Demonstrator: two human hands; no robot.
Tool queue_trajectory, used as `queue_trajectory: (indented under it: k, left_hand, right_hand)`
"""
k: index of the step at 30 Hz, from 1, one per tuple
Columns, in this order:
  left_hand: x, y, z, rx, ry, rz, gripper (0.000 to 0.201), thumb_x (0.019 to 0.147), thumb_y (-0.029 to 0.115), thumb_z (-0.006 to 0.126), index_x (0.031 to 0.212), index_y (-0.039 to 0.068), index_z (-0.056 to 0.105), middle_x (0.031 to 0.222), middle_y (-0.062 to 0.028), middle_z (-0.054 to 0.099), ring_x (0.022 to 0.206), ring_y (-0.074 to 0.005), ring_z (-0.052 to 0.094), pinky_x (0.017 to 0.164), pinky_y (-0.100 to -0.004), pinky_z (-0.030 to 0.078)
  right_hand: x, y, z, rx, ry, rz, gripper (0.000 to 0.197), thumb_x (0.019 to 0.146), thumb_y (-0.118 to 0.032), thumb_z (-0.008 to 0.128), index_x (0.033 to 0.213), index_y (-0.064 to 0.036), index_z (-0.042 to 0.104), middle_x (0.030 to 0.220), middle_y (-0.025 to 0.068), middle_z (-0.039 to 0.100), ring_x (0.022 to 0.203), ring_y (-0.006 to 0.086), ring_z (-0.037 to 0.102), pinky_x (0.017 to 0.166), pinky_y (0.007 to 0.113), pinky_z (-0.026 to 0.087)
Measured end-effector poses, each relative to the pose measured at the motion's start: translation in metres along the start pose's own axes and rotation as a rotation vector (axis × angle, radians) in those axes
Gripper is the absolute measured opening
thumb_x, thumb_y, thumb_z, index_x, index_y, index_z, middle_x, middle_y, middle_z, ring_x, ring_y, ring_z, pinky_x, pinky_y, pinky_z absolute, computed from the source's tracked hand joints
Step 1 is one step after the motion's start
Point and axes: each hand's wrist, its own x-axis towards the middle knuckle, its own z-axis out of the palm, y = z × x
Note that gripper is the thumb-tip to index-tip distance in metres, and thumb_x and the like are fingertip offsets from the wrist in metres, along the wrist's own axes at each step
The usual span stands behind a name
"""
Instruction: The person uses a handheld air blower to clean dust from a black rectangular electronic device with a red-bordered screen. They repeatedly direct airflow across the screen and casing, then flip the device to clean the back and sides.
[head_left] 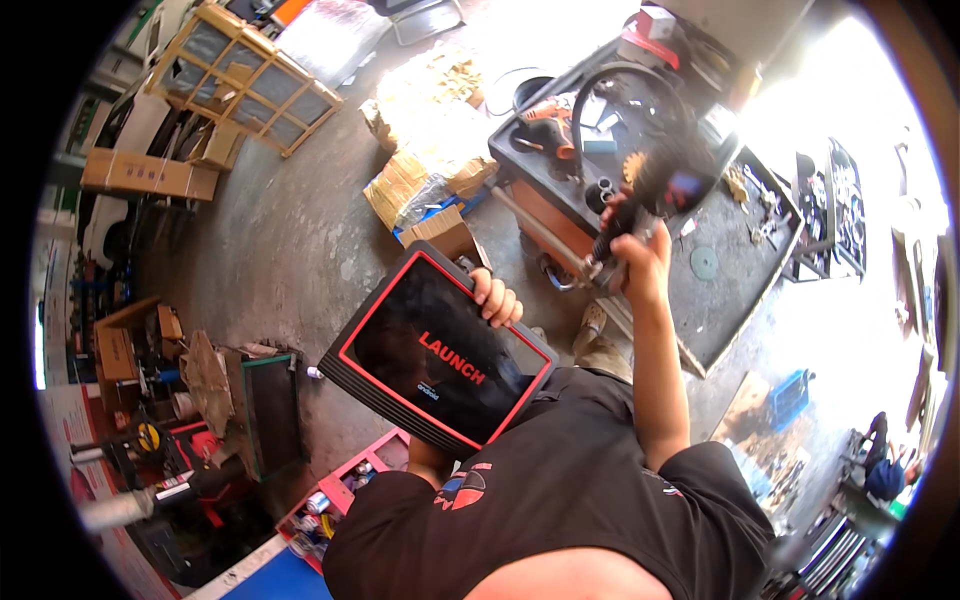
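A large black tablet [400,330] with a red border and a ribbed grip along its lower-left edge is tilted in front of my chest. Red and white lettering shows on its glossy face. My left hand [496,300] grips its upper-right edge, fingers curled over the rim; the thumb is hidden behind it. My right hand [645,262] is raised over the tool cart, closed round the handle of a dark tool [672,190]. Motion blurs that tool, so its exact kind is unclear; a small bluish-red patch shows on its head.
Beyond my right hand stands a black-topped tool cart [705,310] holding a hose, an orange-and-black drill [548,128] and loose metal parts. Cardboard boxes [440,185] lie ahead. At lower left are a red tray [350,475] of cans and a dark cabinet [272,415].
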Motion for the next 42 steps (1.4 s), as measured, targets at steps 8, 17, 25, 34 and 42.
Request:
queue_trajectory:
  k: [8,17,25,34,42]
  left_hand:
    - [0.053,-0.011,-0.003,-0.033,-0.126,-0.136,0.021,0.103,0.027,0.043,0.092,0.011,0.049,0.076,-0.0026,0.051,0.069,-0.0179,0.05,0.071,-0.0348,0.041]
    - [0.139,-0.229,-0.06,-0.285,-0.388,-0.846,0.02,0.1,0.027,0.05,0.096,0.008,0.053,0.077,-0.0052,0.057,0.072,-0.0239,0.058,0.075,-0.0419,0.047]
    - [0.124,-0.391,-0.152,0.576,0.503,-1.241,0.06,0.095,0.059,0.052,0.111,0.002,0.065,0.089,-0.0103,0.068,0.074,-0.0255,0.066,0.066,-0.0389,0.055]
    - [0.128,-0.497,-0.138,2.022,0.498,-1.31,0.097,0.093,0.078,0.022,0.106,-0.006,0.071,0.11,-0.0264,0.069,0.109,-0.0402,0.065,0.093,-0.0499,0.049]
    - [0.12,-0.499,-0.16,1.955,0.437,-1.384,0.093,0.095,0.074,0.024,0.107,-0.006,0.07,0.11,-0.0262,0.069,0.11,-0.0407,0.065,0.093,-0.0492,0.049]
  right_hand:
    - [-0.248,-0.013,-0.078,-0.061,0.291,-0.274,0.063,0.062,-0.005,0.068,0.122,-0.0052,0.047,0.117,0.0116,0.046,0.11,0.0238,0.048,0.104,0.043,0.038]
    - [-0.39,-0.011,-0.146,0.042,0.68,-0.274,0.063,0.052,0.01,0.05,0.113,-0.005,0.046,0.109,0.0124,0.049,0.112,0.0283,0.05,0.113,0.047,0.035]
    - [-0.434,0.007,-0.189,0.397,1.161,-0.288,0.061,0.053,0.015,0.045,0.11,-0.0039,0.049,0.105,0.0105,0.053,0.109,0.0274,0.056,0.109,0.043,0.041]
    - [-0.427,0.022,-0.162,0.199,1.413,-0.365,0.059,0.054,0.014,0.046,0.109,-0.0048,0.05,0.107,0.0104,0.05,0.111,0.028,0.055,0.108,0.042,0.04]
    - [-0.369,0.01,-0.148,0.083,1.434,-0.374,0.057,0.053,0.015,0.044,0.107,-0.0034,0.05,0.105,0.0112,0.05,0.108,0.0279,0.055,0.109,0.044,0.04]
